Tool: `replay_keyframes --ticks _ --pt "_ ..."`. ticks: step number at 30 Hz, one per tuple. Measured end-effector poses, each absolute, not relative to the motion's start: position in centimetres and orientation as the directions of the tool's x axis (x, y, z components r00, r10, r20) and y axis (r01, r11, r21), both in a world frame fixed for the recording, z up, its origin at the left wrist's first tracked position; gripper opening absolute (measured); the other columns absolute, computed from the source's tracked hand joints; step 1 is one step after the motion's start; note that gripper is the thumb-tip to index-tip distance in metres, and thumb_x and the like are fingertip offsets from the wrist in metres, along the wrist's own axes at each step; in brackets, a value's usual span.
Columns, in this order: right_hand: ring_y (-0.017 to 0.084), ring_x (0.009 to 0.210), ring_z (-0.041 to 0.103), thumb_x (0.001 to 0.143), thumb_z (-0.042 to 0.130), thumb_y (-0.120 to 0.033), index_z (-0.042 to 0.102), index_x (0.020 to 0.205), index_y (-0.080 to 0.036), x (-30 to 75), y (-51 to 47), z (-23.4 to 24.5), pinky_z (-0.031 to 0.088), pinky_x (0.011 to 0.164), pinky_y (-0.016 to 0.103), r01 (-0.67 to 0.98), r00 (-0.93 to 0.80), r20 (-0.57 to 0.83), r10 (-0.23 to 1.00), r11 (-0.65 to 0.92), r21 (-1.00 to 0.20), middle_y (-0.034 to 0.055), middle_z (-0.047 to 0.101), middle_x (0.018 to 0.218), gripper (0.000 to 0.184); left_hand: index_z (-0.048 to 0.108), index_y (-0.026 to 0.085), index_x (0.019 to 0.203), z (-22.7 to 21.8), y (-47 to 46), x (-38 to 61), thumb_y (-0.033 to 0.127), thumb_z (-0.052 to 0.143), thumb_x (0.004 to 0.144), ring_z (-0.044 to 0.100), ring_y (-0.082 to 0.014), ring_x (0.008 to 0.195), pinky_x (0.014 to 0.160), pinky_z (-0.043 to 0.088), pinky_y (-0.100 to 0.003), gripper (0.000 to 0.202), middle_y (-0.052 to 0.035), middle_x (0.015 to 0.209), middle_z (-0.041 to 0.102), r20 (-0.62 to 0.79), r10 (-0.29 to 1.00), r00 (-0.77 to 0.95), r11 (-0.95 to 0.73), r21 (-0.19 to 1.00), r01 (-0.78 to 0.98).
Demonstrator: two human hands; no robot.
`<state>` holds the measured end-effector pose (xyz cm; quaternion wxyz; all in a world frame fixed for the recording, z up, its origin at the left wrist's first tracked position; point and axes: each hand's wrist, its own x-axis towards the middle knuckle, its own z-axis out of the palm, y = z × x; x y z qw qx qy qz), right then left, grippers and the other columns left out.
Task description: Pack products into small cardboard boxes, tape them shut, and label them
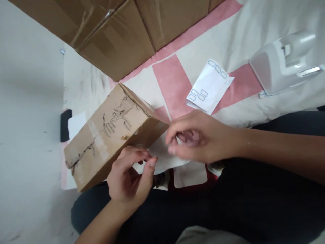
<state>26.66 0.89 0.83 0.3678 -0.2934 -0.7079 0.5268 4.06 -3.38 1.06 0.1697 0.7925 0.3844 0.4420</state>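
My left hand is closed in a pinch, thumb and forefinger tips together, beside the lower side of a worn cardboard box. The box rests at a slant, its upper face scuffed and torn, with a strip of clear tape across it. Close to the box's right end is my right hand, slightly blurred, fingers curled and thumb drawn towards the forefinger. Whatever either pinch holds, if anything, is too small to make out. Below the hands lies a white sheet, partly hidden by them.
Large taped cartons stand at the back. On the pink and white cloth lie a folded white paper with blue outlines and a white plastic appliance with a handle. A black object sits left; a pale card lies near my legs.
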Motion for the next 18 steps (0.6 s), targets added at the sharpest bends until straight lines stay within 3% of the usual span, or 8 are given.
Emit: replay_keyframes --ticks 4,7,11,14,18 --pt "0.008 0.058 0.053 0.076 0.082 -0.044 0.067 0.075 -0.016 25.5 -0.6 1.4 0.039 0.056 0.023 0.133 -0.61 0.076 0.789 0.196 -0.972 -0.0044 0.062 0.065 0.032 0.061 0.018 0.106 1.2 -3.3 4.2 0.002 0.072 0.083 0.064 -0.0102 0.076 0.066 0.057 -0.023 0.03 0.0007 0.086 0.067 0.537 0.756 0.373 -0.652 0.575 0.493" --pt "0.008 0.059 0.055 0.081 0.075 -0.036 0.065 0.07 -0.016 24.7 -1.5 1.6 0.037 0.054 0.022 0.197 -0.55 0.022 0.835 0.155 -0.968 -0.0043 0.063 0.063 0.025 0.061 0.018 0.098 1.4 -3.3 4.4 0.002 0.073 0.082 0.064 -0.0095 0.072 0.063 0.057 -0.022 0.026 0.0014 0.084 0.066 0.556 0.732 0.393 -0.675 0.519 0.524" --pt "0.004 0.051 0.047 0.08 0.065 -0.017 0.06 0.064 -0.016 24.8 -1.5 1.1 0.033 0.051 0.021 0.19 -0.523 0.063 0.85 0.189 -0.964 -0.0072 0.057 0.057 0.016 0.062 0.018 0.092 1.3 -3.2 4.6 0.004 0.077 0.08 0.064 -0.0096 0.068 0.061 0.056 -0.021 0.023 0.0019 0.08 0.066 0.563 0.712 0.419 -0.686 0.429 0.588" --pt "0.004 0.048 0.041 0.08 0.059 -0.012 0.061 0.063 -0.016 25.1 -1.0 0.3 0.03 0.049 0.021 0.2 -0.524 0.068 0.849 0.2 -0.959 -0.0088 0.05 0.052 0.017 0.061 0.018 0.093 1.1 -3.2 4.8 0.006 0.079 0.079 0.065 -0.0098 0.069 0.062 0.056 -0.022 0.026 0.0023 0.08 0.067 0.549 0.735 0.399 -0.66 0.44 0.609" --pt "0.006 0.051 0.044 0.08 0.059 -0.012 0.065 0.068 -0.017 25.9 0.5 0.3 0.03 0.05 0.022 0.21 -0.489 0.056 0.87 0.18 -0.961 -0.0074 0.052 0.055 0.015 0.061 0.018 0.096 1.2 -3.5 4.0 0.004 0.079 0.078 0.065 -0.0105 0.07 0.063 0.056 -0.023 0.029 0.0017 0.082 0.068 0.549 0.732 0.403 -0.668 0.464 0.582"
